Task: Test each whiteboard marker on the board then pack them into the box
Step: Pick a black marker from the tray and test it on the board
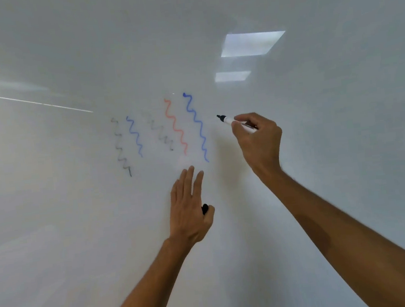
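The whiteboard (78, 216) fills the view. Several wavy test lines are drawn on it: two faint black ones, two blue ones and a red one (175, 127). My right hand (257, 140) grips an uncapped black marker (228, 120), its tip pointing up-left, just right of the rightmost blue line (197, 128). My left hand (190, 209) lies flat against the board below the lines, fingers straight, with a black marker cap (205, 208) pinched between thumb and palm. The box is out of view.
Ceiling lights reflect on the board at the upper right (251, 43), and a bright streak crosses the left side (28, 101). Blank board surface lies to the right of the lines.
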### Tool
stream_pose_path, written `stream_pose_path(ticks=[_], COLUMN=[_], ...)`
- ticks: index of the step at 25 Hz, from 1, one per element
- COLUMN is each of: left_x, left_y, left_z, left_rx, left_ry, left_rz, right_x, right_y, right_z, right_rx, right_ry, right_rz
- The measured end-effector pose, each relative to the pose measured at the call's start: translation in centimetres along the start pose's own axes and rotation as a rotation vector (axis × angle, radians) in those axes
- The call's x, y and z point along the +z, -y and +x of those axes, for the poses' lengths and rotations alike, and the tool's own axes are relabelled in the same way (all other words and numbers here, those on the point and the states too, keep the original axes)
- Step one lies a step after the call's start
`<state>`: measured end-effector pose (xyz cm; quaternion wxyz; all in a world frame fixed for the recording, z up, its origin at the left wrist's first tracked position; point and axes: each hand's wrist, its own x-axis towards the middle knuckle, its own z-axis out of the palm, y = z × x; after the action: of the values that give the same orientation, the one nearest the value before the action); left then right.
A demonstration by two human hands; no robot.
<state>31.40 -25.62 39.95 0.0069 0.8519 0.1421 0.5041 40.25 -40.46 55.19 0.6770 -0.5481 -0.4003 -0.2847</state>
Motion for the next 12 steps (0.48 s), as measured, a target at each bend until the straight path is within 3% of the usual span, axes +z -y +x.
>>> stream_pose_path(ticks=[4, 12], left_x=[0.7, 1.8], left_y=[2.1, 3.5], left_z=[0.8, 1.6], left_rx=[0.081, 0.141], left_ry=[0.022, -0.019], left_rz=[0.114, 0.278], right_x=[2.8, 5.9], right_y=[0.9, 1.1], right_z=[2.5, 5.5], right_rx=[-0.241, -0.438], right_ry=[-0.101, -0.098], right_rz=[-0.101, -0.202])
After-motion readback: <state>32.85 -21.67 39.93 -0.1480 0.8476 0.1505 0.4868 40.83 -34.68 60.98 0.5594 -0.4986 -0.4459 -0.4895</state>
